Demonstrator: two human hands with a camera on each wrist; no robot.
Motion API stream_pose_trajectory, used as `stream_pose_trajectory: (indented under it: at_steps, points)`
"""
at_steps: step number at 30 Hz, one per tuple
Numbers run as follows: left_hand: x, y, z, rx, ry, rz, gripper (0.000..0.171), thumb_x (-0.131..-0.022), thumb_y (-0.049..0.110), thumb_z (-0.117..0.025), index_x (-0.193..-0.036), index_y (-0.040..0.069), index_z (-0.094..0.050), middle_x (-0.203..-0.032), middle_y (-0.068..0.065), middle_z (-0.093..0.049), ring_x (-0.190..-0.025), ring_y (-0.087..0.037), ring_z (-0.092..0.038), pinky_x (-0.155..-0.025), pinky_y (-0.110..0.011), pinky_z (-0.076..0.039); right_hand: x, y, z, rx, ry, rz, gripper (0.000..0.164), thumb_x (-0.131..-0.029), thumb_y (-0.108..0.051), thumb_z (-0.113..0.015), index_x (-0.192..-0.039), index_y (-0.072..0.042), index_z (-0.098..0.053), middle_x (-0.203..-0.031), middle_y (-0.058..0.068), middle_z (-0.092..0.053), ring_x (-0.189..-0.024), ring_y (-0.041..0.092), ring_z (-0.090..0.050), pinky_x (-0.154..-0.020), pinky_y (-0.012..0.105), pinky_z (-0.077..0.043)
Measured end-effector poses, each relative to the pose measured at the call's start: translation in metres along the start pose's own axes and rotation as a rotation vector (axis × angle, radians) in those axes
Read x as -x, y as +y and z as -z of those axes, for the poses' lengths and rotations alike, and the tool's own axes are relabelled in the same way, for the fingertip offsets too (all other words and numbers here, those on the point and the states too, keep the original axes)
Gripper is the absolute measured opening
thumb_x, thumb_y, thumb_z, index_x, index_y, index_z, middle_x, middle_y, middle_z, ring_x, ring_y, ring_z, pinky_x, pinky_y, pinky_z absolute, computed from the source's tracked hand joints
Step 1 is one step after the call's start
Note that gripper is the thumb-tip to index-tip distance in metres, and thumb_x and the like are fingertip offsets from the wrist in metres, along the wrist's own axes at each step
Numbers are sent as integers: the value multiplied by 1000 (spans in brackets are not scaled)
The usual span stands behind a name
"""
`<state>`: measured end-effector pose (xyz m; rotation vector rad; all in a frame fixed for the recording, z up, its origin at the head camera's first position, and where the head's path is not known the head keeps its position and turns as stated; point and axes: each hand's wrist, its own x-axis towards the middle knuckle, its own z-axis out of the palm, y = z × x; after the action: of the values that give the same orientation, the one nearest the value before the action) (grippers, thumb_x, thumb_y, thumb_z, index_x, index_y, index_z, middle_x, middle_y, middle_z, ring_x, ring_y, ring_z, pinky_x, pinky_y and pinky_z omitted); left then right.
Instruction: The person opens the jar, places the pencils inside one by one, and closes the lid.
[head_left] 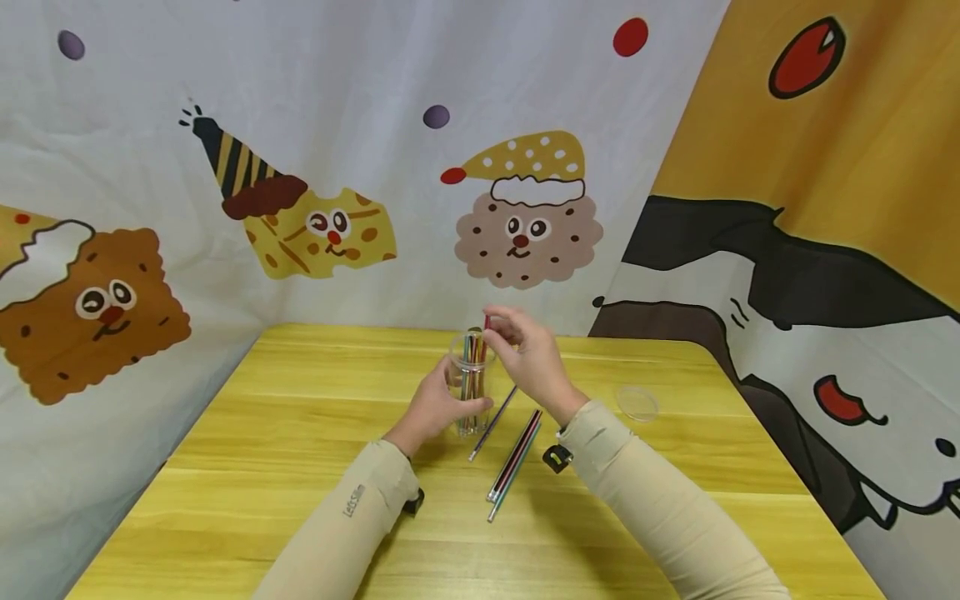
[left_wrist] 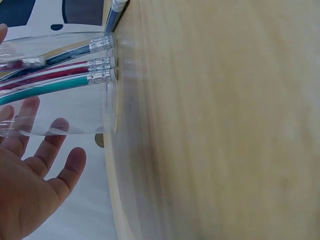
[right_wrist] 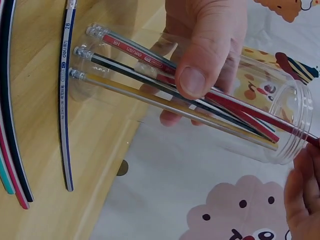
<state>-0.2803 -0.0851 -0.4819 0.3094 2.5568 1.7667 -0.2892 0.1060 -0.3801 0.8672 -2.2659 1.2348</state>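
My left hand (head_left: 442, 407) grips a clear plastic jar (right_wrist: 302, 107) upright on the table, thumb across its near side in the right wrist view. Inside stand several pencils (left_wrist: 60, 86), their eraser ends at the bottom; red, teal, yellow and dark ones show. Above the mouth, my right hand (head_left: 531, 354) pinches the top end of a red pencil (right_wrist: 270, 117), whose length runs down into the jar. Just right of the jar a blue-and-white pencil (head_left: 493, 422) lies on the table. Several more pencils (head_left: 514, 460) lie side by side nearer me.
A round clear lid (head_left: 637, 404) lies flat on the yellow wooden table (head_left: 285, 467), right of my right hand. Behind the table hangs a cloth (head_left: 420, 50) with cartoon prints. Dark devices (head_left: 557, 457) are strapped at both wrists.
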Motion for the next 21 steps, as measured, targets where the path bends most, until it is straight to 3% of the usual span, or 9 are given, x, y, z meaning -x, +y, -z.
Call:
stream_pose_trajectory:
  at_steps: [4, 8, 16, 21]
  points:
    - [0, -1, -1, 8, 1, -5, 61, -82, 33, -95, -128, 27, -56, -121, 1, -67, -121, -28, -62, -100, -55, -55, 1, -1, -2, 68, -14, 24, 25, -104, -13, -72, -128, -8, -73, -108, 7, -79, -94, 19, -76, -84, 38, -64]
    - [0, -1, 0, 11, -2, -14, 60, -82, 35, -95, -128, 28, -57, -123, 2, -67, -121, -28, -62, -100, -54, -55, 3, 0, -4, 117, -24, 19, 26, -102, -13, -75, -126, -7, -73, -105, 6, -80, -91, 19, -76, -84, 40, -63]
    - [0, -1, 1, -4, -4, -14, 61, -81, 40, -95, -127, 28, -57, -120, 0, -67, -116, -26, -62, -94, -48, -55, 3, 4, -5, 129, -75, -69, 13, -102, -18, -76, -113, -11, -78, -105, 4, -81, -97, 21, -73, -88, 46, -61]
    - [1, 0, 1, -17, -2, -6, 58, -83, 38, -94, -126, 27, -56, -120, -1, -65, -115, -27, -59, -92, -47, -53, 3, 4, -3, 152, -133, -87, 17, -105, -24, -72, -113, -13, -82, -107, 1, -82, -102, 22, -72, -90, 47, -61]
